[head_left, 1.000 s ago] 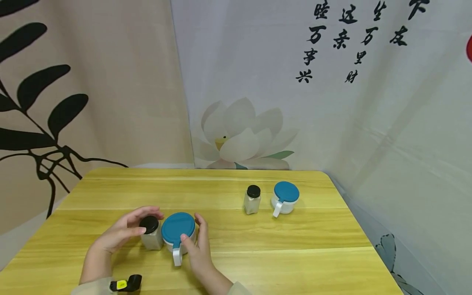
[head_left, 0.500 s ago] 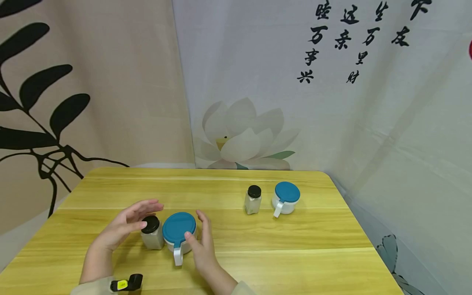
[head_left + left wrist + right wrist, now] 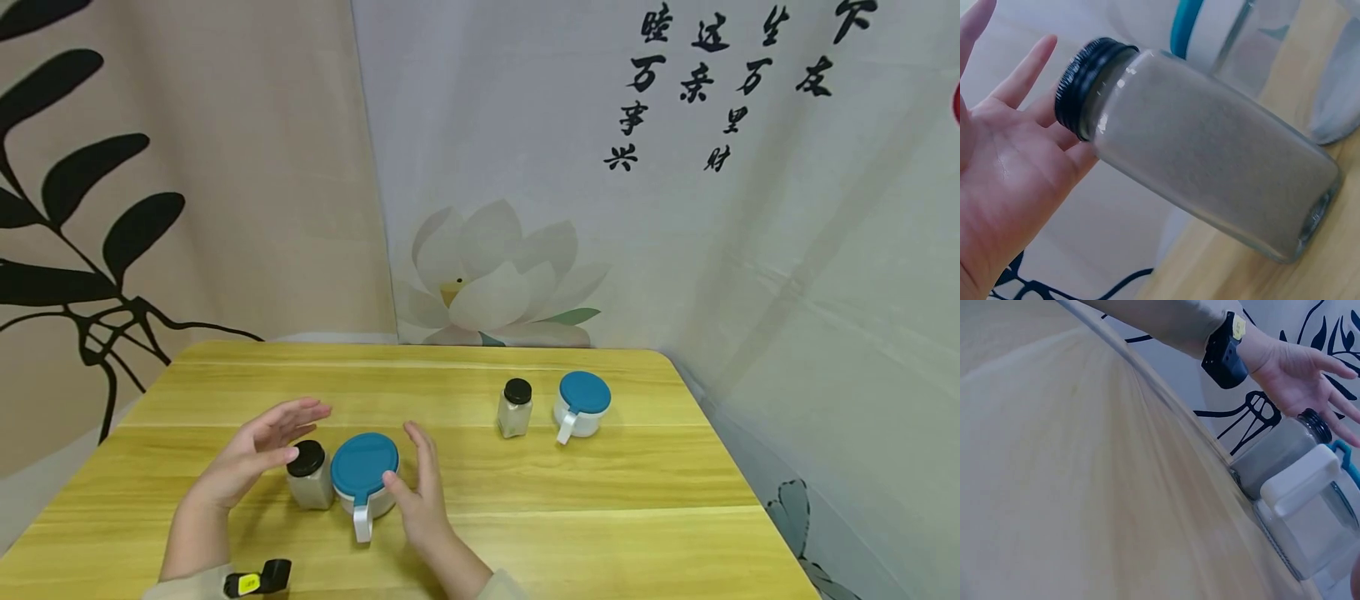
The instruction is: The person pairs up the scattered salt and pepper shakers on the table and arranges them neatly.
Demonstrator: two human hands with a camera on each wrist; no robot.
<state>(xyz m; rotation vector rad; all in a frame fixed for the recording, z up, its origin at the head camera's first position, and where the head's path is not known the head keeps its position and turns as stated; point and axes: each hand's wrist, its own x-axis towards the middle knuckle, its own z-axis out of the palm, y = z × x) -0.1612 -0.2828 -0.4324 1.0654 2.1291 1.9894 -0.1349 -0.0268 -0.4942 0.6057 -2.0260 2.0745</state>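
A square glass jar with a black screw lid, filled with greyish powder, stands upright on the table at front left. Right beside it is a pot with a blue lid and a white handle pointing toward me. My left hand is at the black lid, fingers extended and thumb tip at the lid's edge. In the left wrist view the palm faces the jar, fingers apart behind the lid. My right hand is just right of the blue-lidded pot, fingers straight, thumb tip at the lid's right edge.
Farther back on the right stand a smaller black-lidded jar and another blue-lidded pot with a white handle. The wooden table ends at a printed cloth backdrop.
My left fingers have lifted and spread from around the black-lidded jar. The right hand has drawn a little to the right from the blue-lidded pot. Both containers have stayed in place.
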